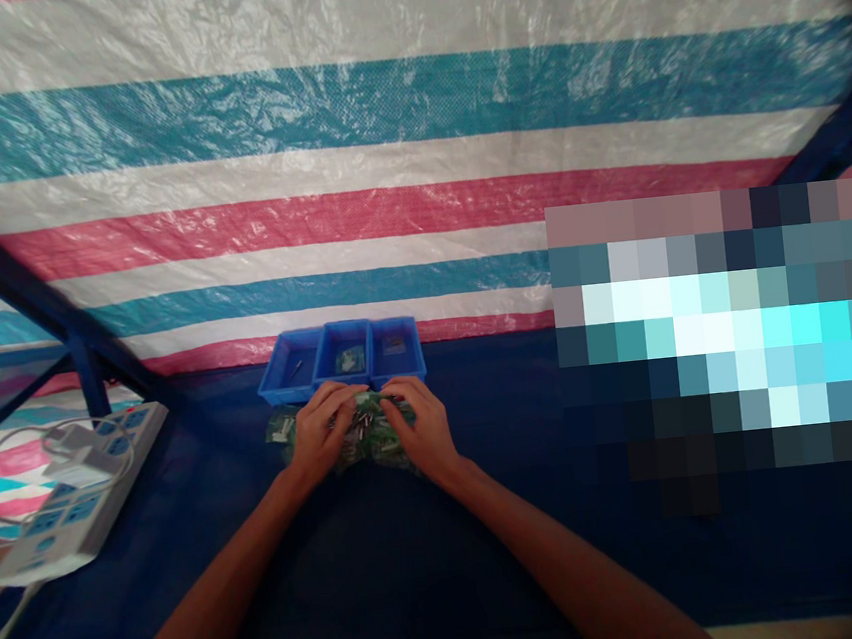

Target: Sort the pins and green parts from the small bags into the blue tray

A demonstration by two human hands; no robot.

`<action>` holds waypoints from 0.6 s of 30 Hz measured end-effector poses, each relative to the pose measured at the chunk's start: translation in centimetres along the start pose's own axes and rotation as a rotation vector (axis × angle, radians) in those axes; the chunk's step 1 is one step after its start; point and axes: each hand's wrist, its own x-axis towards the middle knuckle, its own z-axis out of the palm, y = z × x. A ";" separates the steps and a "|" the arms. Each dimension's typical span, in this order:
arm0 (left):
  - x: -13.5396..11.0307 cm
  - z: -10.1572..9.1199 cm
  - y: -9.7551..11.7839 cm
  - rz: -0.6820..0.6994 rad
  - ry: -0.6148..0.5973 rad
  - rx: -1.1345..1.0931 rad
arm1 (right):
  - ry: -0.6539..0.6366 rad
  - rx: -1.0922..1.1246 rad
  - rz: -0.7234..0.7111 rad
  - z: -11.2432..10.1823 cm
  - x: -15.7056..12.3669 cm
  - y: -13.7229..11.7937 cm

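Note:
My left hand [321, 438] and my right hand [426, 430] meet over clear, greenish-looking plastic bags in front of the blue bins. Between them lies a plastic bag [369, 449] with small, shiny metal pieces [365, 423] showing inside. The fingers of both hands are bent and closed on its upper edge, one hand at each side. Another small plastic bag [280, 426], with something pale in it, sticks out left of my left hand. My palms and fingers hide parts of the bags, and the kind of metal pieces is too small to tell.
Three joined blue bins [268, 386] stand behind my hands, with a few small items inside. A white power strip [103, 488] with cables and a plugged-in adapter lies at the left. Striped sheeting [405, 100] hangs behind the dark blue table [389, 564]. A blurred-out patch covers the right.

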 end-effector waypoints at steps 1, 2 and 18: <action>0.0 0.0 0.0 0.004 0.020 0.002 | -0.003 -0.001 0.005 0.0 0.0 0.0; 0.0 0.0 0.0 0.003 0.040 0.006 | -0.006 -0.002 0.010 0.1 0.0 0.1; 0.0 0.3 -0.9 -0.231 0.056 -0.131 | 0.025 0.021 0.044 0.1 -0.2 0.3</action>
